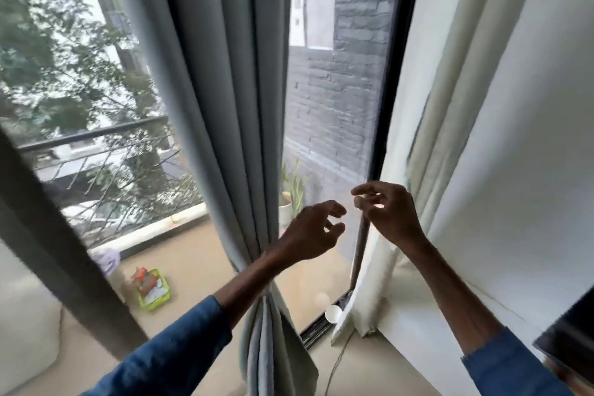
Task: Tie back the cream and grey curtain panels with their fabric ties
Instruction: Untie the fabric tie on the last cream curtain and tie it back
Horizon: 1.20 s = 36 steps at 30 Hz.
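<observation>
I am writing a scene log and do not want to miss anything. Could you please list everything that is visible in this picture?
grey fabric curtain panel: one, grey, centre-left, gathered low down
cream fabric curtain panel: one, cream, right side
black window frame: one, black, left of the cream panel
grey brick wall: one, grey, outside the glass
green plant in white pot: one, green and white, balcony
green plastic basket: one, green, balcony floor
dark metal railing: one, dark, balcony edge
left hand: one, blue sleeve, fingers loosely curled, before the glass
right hand: one, blue sleeve, beside the cream panel
</observation>
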{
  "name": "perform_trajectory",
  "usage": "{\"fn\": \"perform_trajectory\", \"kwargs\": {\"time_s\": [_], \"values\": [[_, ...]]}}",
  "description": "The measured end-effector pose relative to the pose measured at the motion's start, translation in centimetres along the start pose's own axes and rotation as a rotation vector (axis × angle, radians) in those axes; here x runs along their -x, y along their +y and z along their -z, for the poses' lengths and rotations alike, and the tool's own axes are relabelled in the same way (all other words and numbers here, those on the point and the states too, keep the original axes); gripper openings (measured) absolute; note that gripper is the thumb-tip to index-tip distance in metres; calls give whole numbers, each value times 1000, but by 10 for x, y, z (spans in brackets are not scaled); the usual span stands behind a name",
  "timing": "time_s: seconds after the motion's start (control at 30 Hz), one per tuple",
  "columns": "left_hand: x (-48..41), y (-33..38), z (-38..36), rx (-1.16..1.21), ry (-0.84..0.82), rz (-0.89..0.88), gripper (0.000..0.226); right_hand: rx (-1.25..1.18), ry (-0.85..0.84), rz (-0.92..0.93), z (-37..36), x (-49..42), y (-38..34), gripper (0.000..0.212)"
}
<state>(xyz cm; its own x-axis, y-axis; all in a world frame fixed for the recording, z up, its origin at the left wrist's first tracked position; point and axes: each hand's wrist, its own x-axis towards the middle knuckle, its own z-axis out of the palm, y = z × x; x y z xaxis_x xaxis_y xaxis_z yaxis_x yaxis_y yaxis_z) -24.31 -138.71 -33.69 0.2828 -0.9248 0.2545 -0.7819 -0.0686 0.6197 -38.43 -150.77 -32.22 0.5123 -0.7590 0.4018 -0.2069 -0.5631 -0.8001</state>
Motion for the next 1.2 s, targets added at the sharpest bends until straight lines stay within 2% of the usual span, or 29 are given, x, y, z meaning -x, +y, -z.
{"fn": "perform_trajectory", "kwargs": {"time_s": [0.27,0.4,0.5,0.7,0.87,0.93,1.03,1.1,1.2], "values": [[-110,86,-6,-54,234,-167,17,113,183,112,117,-49,-9,13],[-164,148,-1,-45,359,-227,16,173,233,195,183,-82,-15,13],[-195,187,4,-52,467,-286,24,197,259,263,226,-114,-19,12],[-252,241,24,-218,675,-411,18,225,305,366,275,-180,-36,15],[-321,277,58,-387,839,-545,26,269,332,463,300,-242,-53,15],[-350,292,75,-438,907,-579,37,292,360,510,309,-269,-63,15],[-392,311,101,-476,940,-555,57,316,407,582,321,-309,-80,11],[-419,320,117,-487,967,-526,61,322,448,633,327,-337,-91,7],[-454,333,146,-491,1017,-513,62,292,512,650,334,-380,-112,20]]}}
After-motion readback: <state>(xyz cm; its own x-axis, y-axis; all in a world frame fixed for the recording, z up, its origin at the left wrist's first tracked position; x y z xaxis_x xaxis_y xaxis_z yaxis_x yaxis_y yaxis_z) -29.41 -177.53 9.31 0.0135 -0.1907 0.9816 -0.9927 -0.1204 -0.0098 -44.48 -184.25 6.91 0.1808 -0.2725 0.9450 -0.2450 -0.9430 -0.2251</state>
